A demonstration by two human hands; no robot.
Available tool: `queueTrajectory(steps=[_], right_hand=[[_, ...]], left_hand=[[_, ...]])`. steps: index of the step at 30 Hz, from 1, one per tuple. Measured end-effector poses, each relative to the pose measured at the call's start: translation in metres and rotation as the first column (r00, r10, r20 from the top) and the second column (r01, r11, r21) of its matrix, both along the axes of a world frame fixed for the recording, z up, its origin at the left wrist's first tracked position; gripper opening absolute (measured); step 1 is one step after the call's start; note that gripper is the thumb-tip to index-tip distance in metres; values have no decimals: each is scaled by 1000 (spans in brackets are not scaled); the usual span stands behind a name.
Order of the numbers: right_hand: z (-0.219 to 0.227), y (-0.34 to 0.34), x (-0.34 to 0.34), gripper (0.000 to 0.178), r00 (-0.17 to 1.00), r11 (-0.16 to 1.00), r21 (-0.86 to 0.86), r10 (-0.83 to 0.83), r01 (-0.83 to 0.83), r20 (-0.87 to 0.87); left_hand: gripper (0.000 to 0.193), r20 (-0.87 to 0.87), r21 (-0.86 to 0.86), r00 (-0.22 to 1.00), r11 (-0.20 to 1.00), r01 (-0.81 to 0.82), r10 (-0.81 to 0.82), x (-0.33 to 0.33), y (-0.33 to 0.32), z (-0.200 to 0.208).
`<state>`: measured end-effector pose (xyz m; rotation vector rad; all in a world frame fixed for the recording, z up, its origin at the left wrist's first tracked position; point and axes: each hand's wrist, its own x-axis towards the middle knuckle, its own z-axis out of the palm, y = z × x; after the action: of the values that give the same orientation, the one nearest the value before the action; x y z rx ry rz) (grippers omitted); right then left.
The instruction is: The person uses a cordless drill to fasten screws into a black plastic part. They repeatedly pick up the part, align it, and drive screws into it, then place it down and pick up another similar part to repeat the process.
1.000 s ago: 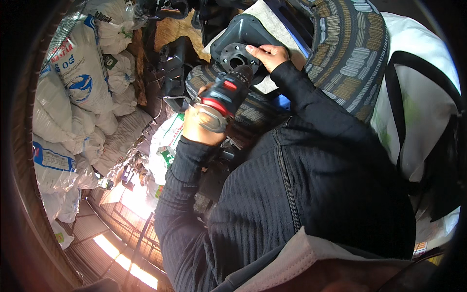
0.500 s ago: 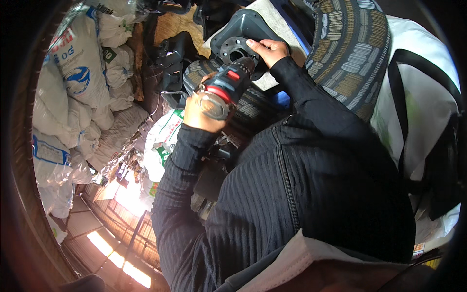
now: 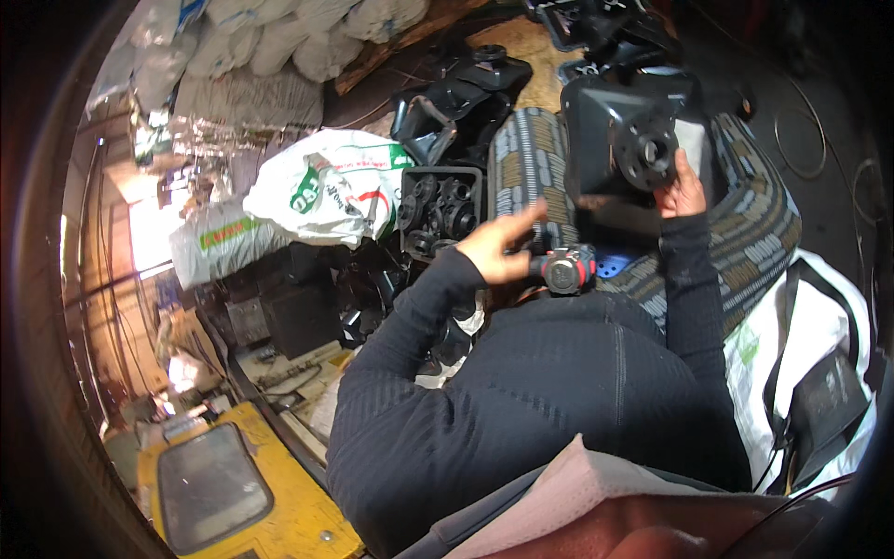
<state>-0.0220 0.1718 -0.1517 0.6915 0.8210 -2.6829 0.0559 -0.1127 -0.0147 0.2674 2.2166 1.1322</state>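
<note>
A black plastic housing (image 3: 593, 126) with a wide flared body and a round flange (image 3: 643, 154) pierced by holes is tipped up in front of me. My right hand (image 3: 684, 193) grips the flange's right edge, thumb on top and the other fingers partly hidden behind. My left hand (image 3: 506, 249) is in the air with fingers apart, slightly blurred, and empty. Just right of its fingertips rests a power drill (image 3: 566, 271), close to my lap. Only its red and black base end shows; the rest is hidden.
A patterned ring-shaped cushion (image 3: 531, 163) surrounds the work spot. Left of it stands a black crate (image 3: 406, 244) of round black parts (image 3: 436, 210), beside a white sack (image 3: 321, 182). More black housings (image 3: 466, 93) lie behind. A white bag (image 3: 801, 321) is at right, a yellow panel (image 3: 307, 512) lower left.
My left hand has let go of the drill, which was at the flange and now rests near my lap. The housing has tilted in my right hand. The view has swung left.
</note>
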Motion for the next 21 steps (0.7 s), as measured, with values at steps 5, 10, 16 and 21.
queueTrajectory(steps=[5,10,16,21], right_hand=[[42,-52,8,29,946,938,124,321,-324,46],[28,-39,-24,50,944,951,15,309,-309,-119],[-41,26,-21,45,986,995,-58,94,-87,140],[-64,26,-18,40,984,1000,2,10,-11,178]], left_hand=[[38,304,384,732,625,-680,610,-22,13,-2],[37,-140,282,461,481,-830,877,-88,-115,-58],[49,-179,90,-24,-8,-996,984,-155,-227,-97],[57,-984,-150,119,-251,-956,135,-191,-240,-149]])
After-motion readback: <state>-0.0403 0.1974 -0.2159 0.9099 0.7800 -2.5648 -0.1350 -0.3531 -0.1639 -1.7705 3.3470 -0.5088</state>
